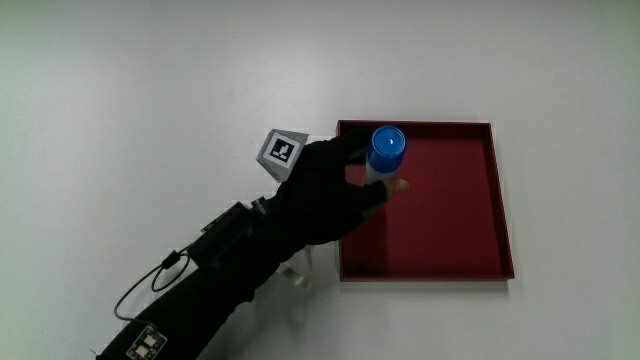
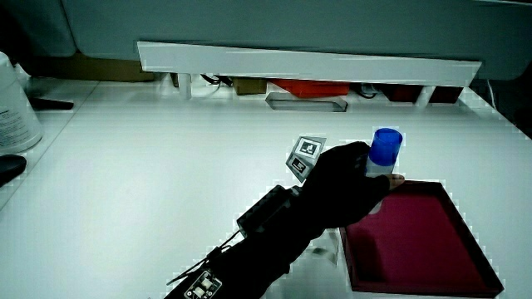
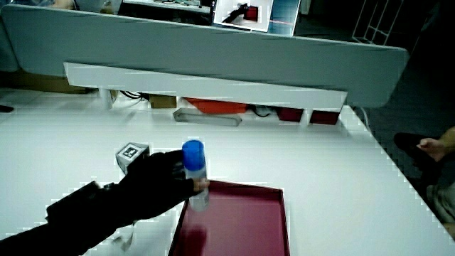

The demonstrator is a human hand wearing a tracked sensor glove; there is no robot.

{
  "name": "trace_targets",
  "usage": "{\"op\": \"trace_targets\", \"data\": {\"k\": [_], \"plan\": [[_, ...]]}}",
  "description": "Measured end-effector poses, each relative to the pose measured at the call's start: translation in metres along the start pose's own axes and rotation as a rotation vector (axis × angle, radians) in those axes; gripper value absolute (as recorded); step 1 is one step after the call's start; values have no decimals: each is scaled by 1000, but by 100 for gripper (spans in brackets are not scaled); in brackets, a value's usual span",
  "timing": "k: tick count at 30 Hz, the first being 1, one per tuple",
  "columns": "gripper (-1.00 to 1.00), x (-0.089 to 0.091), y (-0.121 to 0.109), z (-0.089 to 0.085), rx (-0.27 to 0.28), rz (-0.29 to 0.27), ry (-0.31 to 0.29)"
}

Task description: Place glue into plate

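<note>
A glue stick (image 1: 385,152) with a blue cap and white body stands upright in the grip of the gloved hand (image 1: 335,190). The hand holds it just inside the rim of the dark red square plate (image 1: 450,215), near the plate's corner farthest from the person. In both side views the glue stick (image 2: 383,154) (image 3: 195,171) is upright, with its base low over the plate (image 2: 416,241) (image 3: 242,224). The hand (image 2: 345,191) (image 3: 160,185) wraps the stick's white body. I cannot tell whether the base touches the plate floor.
A low white partition (image 2: 307,62) (image 3: 206,82) runs along the table's edge farthest from the person, with red and grey items under it. A white container (image 2: 15,104) stands at the table's edge. A patterned cube (image 1: 281,150) sits on the back of the hand.
</note>
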State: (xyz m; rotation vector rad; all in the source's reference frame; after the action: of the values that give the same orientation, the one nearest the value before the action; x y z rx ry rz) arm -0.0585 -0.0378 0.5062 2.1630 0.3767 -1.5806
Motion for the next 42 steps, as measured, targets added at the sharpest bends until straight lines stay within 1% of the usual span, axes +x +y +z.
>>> {"op": "trace_targets", "data": {"k": [2, 5, 6, 7, 9, 10, 11, 12, 13, 14, 15, 16, 17, 18, 19, 21, 22, 24, 25, 26, 27, 28, 29, 30, 33, 34, 37, 39, 41, 42], "plan": [[0, -3, -1, -4, -17, 12, -1], [0, -9, -2, -7, -25, 34, 10], [0, -11, -2, -9, -30, 29, -26], [0, -10, -2, -9, -30, 45, -9], [0, -10, -2, -9, -29, 44, -5], [0, -8, -3, -10, -29, 42, 5], [0, -9, -3, -11, -29, 28, 3], [0, -9, -3, -11, -25, 21, 29], [0, -8, -3, -12, -30, 38, 15], [0, -10, -3, -12, -22, 17, -1], [0, -10, -4, -11, -28, 36, -3], [0, -11, -4, -12, -21, 24, 3], [0, -8, -4, -12, -29, 46, 7], [0, -8, -4, -12, -33, 51, 10], [-9, -10, -4, -13, -33, 42, -5], [-27, -11, -4, -12, -37, 42, 16], [-36, -9, -5, -12, -53, 62, 12], [-55, -9, -8, -10, -65, 56, -41], [-64, -8, -9, -8, -73, 42, -65], [-73, -5, -11, -5, -90, 32, -118], [-82, -3, -13, -1, -108, 32, -137], [-91, 0, -15, 4, -137, 20, -175], [-100, 5, -17, 9, -164, 22, -216], [-100, 11, -20, 16, -199, 47, -225], [-100, 22, -28, 38, -269, 47, -229], [-100, 26, -30, 45, -297, 58, -221], [-100, 34, -39, 69, -315, 138, -82], [-100, 37, -46, 83, -325, 136, -42], [-100, 36, -54, 95, -335, 117, 41], [-100, 40, -59, 99, -334, 132, 33]]}}
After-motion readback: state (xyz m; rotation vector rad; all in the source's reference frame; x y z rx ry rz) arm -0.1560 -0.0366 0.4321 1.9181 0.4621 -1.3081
